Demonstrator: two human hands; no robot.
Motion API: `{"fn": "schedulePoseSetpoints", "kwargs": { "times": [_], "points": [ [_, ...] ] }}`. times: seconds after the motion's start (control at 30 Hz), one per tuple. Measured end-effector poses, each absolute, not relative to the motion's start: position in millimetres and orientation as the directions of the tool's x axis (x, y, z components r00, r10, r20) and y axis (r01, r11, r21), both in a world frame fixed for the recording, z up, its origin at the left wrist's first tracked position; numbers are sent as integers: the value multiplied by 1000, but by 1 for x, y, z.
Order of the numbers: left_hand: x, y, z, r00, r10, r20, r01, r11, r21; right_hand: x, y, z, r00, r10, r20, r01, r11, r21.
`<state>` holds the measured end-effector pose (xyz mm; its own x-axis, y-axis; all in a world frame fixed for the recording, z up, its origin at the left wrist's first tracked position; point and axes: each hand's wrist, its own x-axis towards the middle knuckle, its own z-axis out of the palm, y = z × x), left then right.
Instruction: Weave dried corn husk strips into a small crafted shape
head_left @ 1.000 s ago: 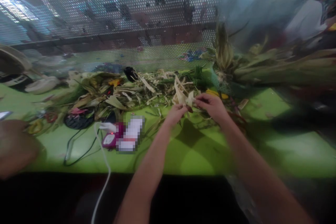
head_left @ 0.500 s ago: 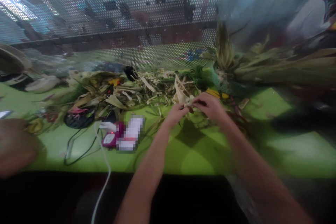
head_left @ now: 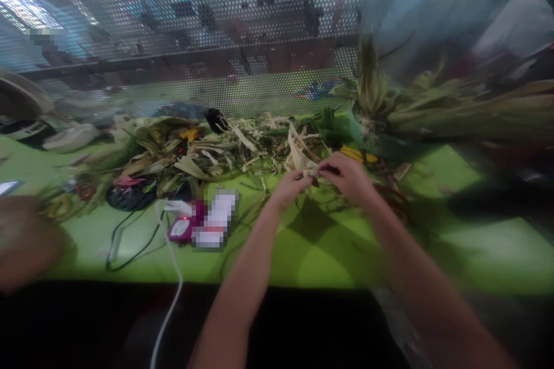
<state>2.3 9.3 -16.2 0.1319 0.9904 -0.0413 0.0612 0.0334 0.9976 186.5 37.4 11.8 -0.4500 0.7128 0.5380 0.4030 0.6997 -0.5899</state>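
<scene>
Pale husk piece (head_left: 298, 155) above table (head_left: 320, 262), between near and far edges; left hand (head_left: 292, 185) and right hand (head_left: 345, 172) both pinching it; flap (head_left: 310, 173), raised a second ago, now down; likely folded tighter.

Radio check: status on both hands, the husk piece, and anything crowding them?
Left hand and right hand pinching pale husk piece at its near end. Held above green table. Loose husk scraps piled just beyond.
</scene>
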Motion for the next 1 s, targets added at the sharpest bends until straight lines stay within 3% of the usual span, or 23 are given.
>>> {"fn": "schedulePoseSetpoints", "kwargs": {
  "times": [0.43,1.0],
  "points": [
    [3,5,-6,141,990,-30,150,9,989,184,33,13,-435,701,565,429,713,-555],
    [0,8,-15,186,981,-54,44,47,998,182,28,10,-486,619,617,485,778,-399]
  ]
}}
